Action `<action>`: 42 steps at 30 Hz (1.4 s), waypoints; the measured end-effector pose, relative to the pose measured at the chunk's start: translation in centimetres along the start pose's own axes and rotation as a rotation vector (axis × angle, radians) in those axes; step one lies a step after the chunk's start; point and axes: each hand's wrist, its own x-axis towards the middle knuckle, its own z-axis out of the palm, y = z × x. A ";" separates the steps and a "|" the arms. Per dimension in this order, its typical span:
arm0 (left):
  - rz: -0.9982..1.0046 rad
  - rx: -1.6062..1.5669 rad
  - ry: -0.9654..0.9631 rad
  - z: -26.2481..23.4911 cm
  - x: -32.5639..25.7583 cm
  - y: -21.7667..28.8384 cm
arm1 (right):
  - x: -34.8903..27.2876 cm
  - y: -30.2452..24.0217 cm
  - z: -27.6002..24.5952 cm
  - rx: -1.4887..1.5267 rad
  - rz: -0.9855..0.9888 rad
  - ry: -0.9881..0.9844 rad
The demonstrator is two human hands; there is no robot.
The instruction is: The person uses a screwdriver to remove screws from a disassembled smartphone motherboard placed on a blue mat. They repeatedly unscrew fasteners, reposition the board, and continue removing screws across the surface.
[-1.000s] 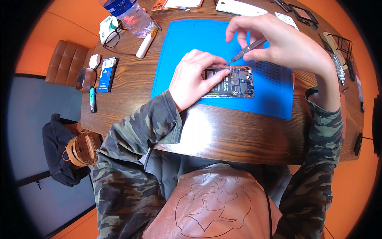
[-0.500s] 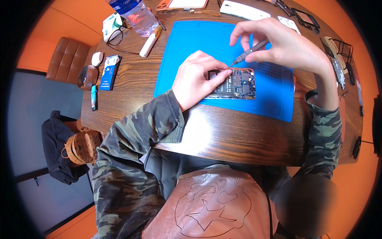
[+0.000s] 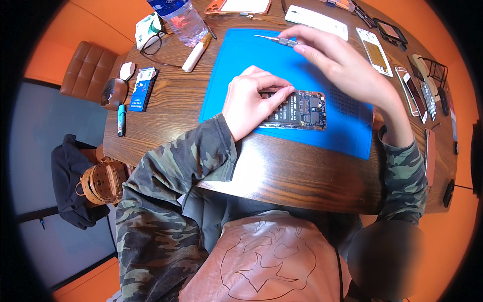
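My left hand [image 3: 250,103] rests on the blue mat [image 3: 347,128], fingers curled and pressing down on the left end of the opened phone [image 3: 301,110], which lies flat with its circuit boards facing up, near the mat's front edge. My right hand [image 3: 347,68] is lifted above the far part of the mat, well clear of the phone, and pinches a small screwdriver [image 3: 274,39] between thumb and fingertips; the tool lies nearly level, its thin tip pointing to my left over the mat's far edge. Both my sleeves are camouflage. The mat sits on a dark wooden table [image 3: 282,176]. Past the mat on my left stands a clear plastic bottle [image 3: 178,17] with a blue label, a white marker [image 3: 195,48] lying just beside the mat's corner, and a pair of glasses [image 3: 153,44] near a small white box. Farther left lie a blue packet [image 3: 141,90], a white earbud case [image 3: 126,70] and a blue lighter [image 3: 121,120] close to the table's edge. Along the far and right side several other phones and loose screens are spread out, among them a white phone [image 3: 316,21] lying face down. A brown leather chair [image 3: 88,70] stands beside the table on my left, and a woven bag [image 3: 103,181] sits below.
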 end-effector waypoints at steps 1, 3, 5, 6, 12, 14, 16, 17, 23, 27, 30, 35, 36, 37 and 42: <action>-0.047 -0.031 0.001 0.0 0.0 0.1 | -0.2 -0.1 0.1 0.041 0.018 0.006; -0.101 -0.090 0.061 -0.1 -0.1 0.2 | -0.7 -0.6 0.1 0.048 0.182 -0.097; -0.063 -0.042 0.119 -0.2 0.0 0.1 | -0.7 -1.0 0.2 -0.089 0.303 -0.171; -0.043 -0.011 0.107 -0.3 -0.1 0.1 | -0.7 -1.1 0.4 -0.119 0.280 -0.169; 0.106 0.148 0.108 -0.5 0.1 -0.7 | -0.7 -0.8 2.0 -0.131 0.207 -0.026; 0.151 0.187 0.097 -0.6 0.1 -0.9 | -0.6 -0.8 2.1 -0.074 0.233 -0.028; 0.154 0.163 0.108 -0.5 0.0 -1.0 | -0.6 -1.1 1.9 -0.022 0.300 -0.074; 0.155 0.157 0.115 -0.5 0.0 -1.0 | -0.7 -1.3 1.9 -0.001 0.363 -0.100; 0.007 0.076 0.079 -0.3 -0.1 -1.1 | -0.4 -1.9 2.5 -0.069 0.344 -0.028; 0.008 -0.032 0.120 -0.2 0.0 -1.3 | -0.4 -1.3 3.0 -0.028 0.346 0.005; 0.016 -0.064 0.067 -0.6 0.1 -1.5 | -0.4 -0.8 3.0 0.003 0.313 0.034; -0.048 -0.159 -0.040 -0.7 0.2 -1.7 | -0.5 0.5 2.5 0.103 0.350 -0.040; -0.070 -0.182 -0.051 -0.6 0.2 -1.7 | -0.5 1.0 2.2 0.122 0.366 -0.053; -0.023 -0.191 -0.044 -0.5 0.3 -1.7 | -0.5 1.7 2.0 0.152 0.317 -0.067; -0.185 -0.196 -0.117 -1.0 0.5 -1.8 | 0.0 6.7 0.4 -0.198 0.337 0.143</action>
